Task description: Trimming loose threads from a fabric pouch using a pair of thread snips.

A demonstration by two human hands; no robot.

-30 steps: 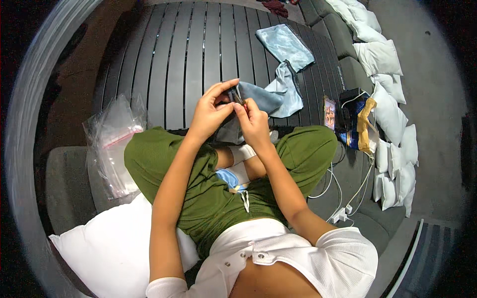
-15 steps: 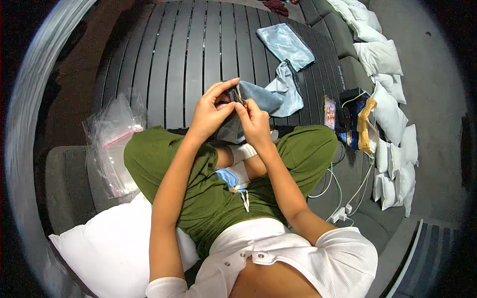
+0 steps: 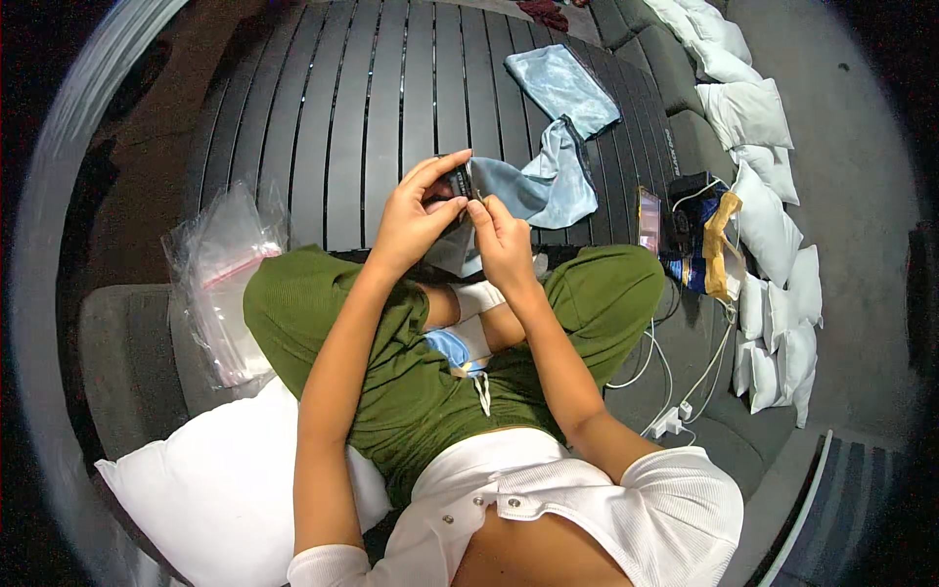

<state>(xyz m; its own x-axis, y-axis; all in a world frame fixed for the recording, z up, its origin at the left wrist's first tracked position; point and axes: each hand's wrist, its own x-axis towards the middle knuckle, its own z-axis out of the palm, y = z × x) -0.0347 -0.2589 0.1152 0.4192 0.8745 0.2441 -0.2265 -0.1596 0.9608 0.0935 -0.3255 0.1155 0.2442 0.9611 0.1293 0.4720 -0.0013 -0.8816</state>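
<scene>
In the head view, your left hand (image 3: 418,220) grips a dark strip (image 3: 460,182) that slants away from you, and your right hand (image 3: 504,243) pinches its near end. The blue cloth (image 3: 565,181) trails rightward across the desk (image 3: 364,147), nearer your right.

My wide, bendy camera looks down from the person's head, near the bare left hand (image 3: 415,223) and bare right hand (image 3: 503,247), facing a black slatted table (image 3: 350,127).

Hands (image 3: 413,227) (image 3: 505,247) pinch something black (image 3: 460,181); blue cloth (image 3: 565,181) lies alongside.
</scene>
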